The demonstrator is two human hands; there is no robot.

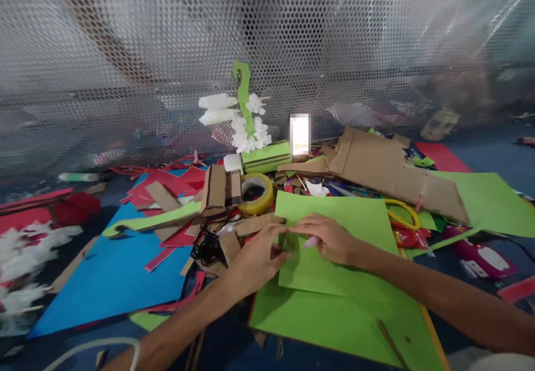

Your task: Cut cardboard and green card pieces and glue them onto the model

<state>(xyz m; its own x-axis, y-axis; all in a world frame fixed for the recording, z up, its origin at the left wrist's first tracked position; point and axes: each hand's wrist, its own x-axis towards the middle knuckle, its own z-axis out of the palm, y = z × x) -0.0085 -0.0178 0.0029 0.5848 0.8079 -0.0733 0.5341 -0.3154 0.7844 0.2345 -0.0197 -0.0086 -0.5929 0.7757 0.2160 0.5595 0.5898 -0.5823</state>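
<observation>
A green sheet (346, 209) lies on top of a larger green sheet (326, 326) in front of me. At the upper sheet's left edge, my left hand (259, 257) is curled, thumb and fingers closed around a small piece that I cannot make out. My right hand (332, 240) rests on the same sheet, its forefinger reaching to the left fingertips. A pinkish-purple pen (311, 242) sticks out from under the closed right fingers. The fingertips of both hands meet near that edge.
Behind the hands lie yellow tape (257, 193), cardboard scraps and a large cardboard piece (371, 170). Blue card (125, 271) is on the left. Yellow-handled scissors (403, 215) and a purple device (485, 254) lie right. A green form with white tufts (246, 115) stands by the perforated screen.
</observation>
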